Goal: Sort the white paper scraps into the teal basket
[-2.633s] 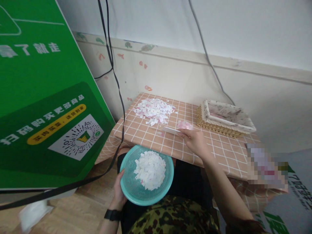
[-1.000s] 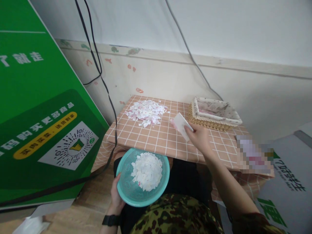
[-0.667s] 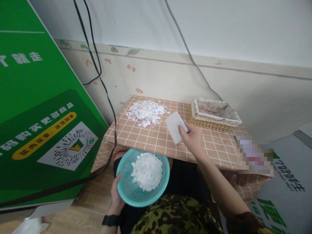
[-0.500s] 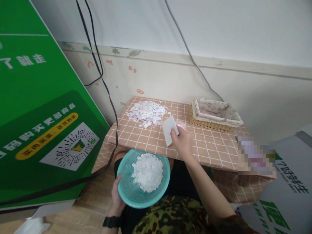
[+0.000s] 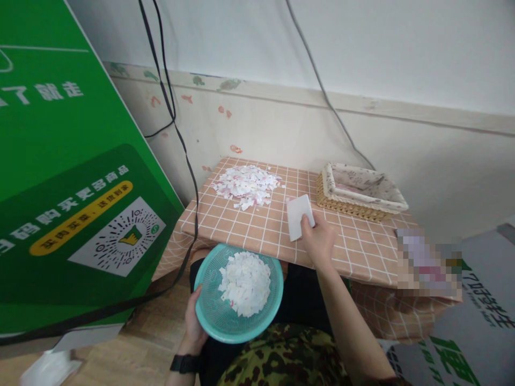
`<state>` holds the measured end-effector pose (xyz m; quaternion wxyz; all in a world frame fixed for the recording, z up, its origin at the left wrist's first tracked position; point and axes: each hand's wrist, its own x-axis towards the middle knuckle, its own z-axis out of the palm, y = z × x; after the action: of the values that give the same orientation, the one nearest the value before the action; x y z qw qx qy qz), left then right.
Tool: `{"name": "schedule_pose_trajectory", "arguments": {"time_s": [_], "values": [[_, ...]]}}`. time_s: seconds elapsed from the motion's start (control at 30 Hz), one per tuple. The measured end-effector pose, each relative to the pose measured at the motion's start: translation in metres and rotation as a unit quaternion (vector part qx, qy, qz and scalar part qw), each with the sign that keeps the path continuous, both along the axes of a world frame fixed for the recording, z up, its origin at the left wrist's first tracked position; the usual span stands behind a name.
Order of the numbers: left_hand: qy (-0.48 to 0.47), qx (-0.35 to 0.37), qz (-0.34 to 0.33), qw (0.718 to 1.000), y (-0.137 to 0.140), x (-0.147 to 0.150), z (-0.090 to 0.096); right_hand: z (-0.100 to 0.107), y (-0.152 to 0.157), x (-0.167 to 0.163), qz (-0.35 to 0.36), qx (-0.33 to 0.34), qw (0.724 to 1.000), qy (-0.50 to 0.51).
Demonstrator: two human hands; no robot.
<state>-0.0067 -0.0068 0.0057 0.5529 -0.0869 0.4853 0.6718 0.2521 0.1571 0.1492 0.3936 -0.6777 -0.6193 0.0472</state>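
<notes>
My left hand (image 5: 196,320) grips the left rim of a round teal plastic colander (image 5: 209,321), which rests over my lap below the table edge. A mound of small white paper scraps (image 5: 245,284) lies inside it. My right hand (image 5: 319,236) is closed on the lower right side of a flat white card (image 5: 299,216), thumb on its near face; whether it is one sheet or a thin stack I cannot tell. The card is tilted over the table's front part. Farther back on the left, another heap of paper scraps (image 5: 245,182) is spread on the cloth.
A checked brown cloth covers the table (image 5: 257,228). At its back right stands a fabric-lined wicker basket (image 5: 350,209). A blurred-out patch (image 5: 426,262) covers the right corner. A green panel (image 5: 100,214) rises on the left, with a black cable (image 5: 196,214) hanging before it.
My right hand has moved right with the card, whose face now turns more toward me. A pink round thing behind that hand is now out of sight. My left hand keeps holding the colander.
</notes>
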Motion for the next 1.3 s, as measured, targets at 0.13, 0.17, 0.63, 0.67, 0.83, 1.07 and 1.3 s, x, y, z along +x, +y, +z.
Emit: {"name": "schedule_pose_trajectory", "arguments": {"time_s": [0.13, 0.17, 0.63, 0.67, 0.83, 1.07, 1.3], "values": [[-0.002, 0.015, -0.004, 1.000, 0.000, 0.000, 0.000, 0.017, 0.013, 0.001, 0.076, 0.026, 0.997, -0.010], [0.000, 0.017, -0.004, 1.000, -0.001, 0.000, -0.001, 0.021, 0.020, -0.002, 0.100, 0.028, 0.994, -0.022], [-0.017, 0.009, -0.005, 1.000, -0.001, -0.003, -0.003, 0.072, 0.061, -0.001, 0.252, -0.030, 0.956, -0.148], [-0.020, 0.006, -0.010, 1.000, -0.001, -0.003, -0.003, 0.073, 0.062, -0.001, 0.259, -0.033, 0.954, -0.149], [-0.016, -0.002, -0.002, 1.000, -0.001, -0.003, -0.002, 0.071, 0.063, 0.002, 0.287, -0.049, 0.944, -0.152], [-0.018, 0.020, -0.011, 1.000, -0.002, -0.003, -0.003, 0.063, 0.048, 0.014, 0.265, -0.056, 0.957, -0.108], [-0.014, 0.019, -0.013, 1.000, -0.002, -0.002, -0.002, 0.058, 0.047, 0.015, 0.256, -0.064, 0.961, -0.086]]}}
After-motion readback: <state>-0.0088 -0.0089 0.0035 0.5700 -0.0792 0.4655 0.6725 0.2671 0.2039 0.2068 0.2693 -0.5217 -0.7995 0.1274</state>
